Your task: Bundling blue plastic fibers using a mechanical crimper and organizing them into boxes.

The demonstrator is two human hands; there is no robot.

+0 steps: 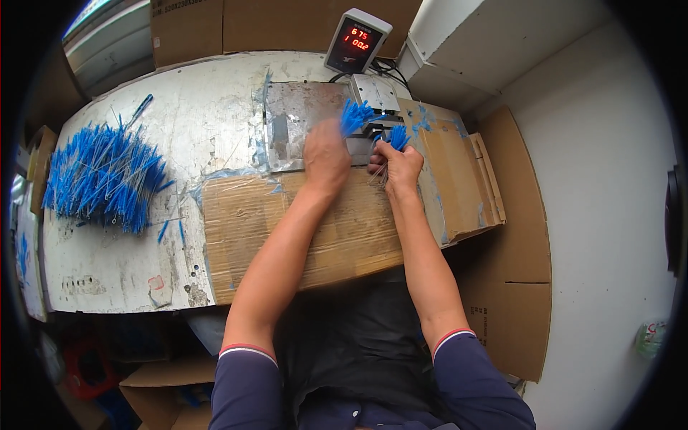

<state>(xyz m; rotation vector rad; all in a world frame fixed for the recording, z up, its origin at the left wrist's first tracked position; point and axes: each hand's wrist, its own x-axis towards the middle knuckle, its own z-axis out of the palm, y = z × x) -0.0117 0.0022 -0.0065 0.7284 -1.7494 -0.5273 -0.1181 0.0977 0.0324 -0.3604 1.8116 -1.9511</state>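
Landmark: metal plate [290,129] on workbench [193,107].

- Hands: two. Left hand [326,154] at plate's right edge, motion-blurred, closed on blue-tipped bundle [355,115]; grip detail hard to make out.
- Right hand [398,166] just right of plate, fist closed on second blue bundle [398,136], thin stems seen below fingers.
- Bundles held: two.
- Loose blue pile [100,179]: one, well left of plate; count not determinable.
- Digital counter [357,39]: one, behind plate.
- Cardboard sheet [337,229]: one, in front of plate, partly hidden by forearms.

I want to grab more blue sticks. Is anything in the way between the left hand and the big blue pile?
Nothing visible. Only bare, scuffed table top lies between the left hand and the big blue pile.
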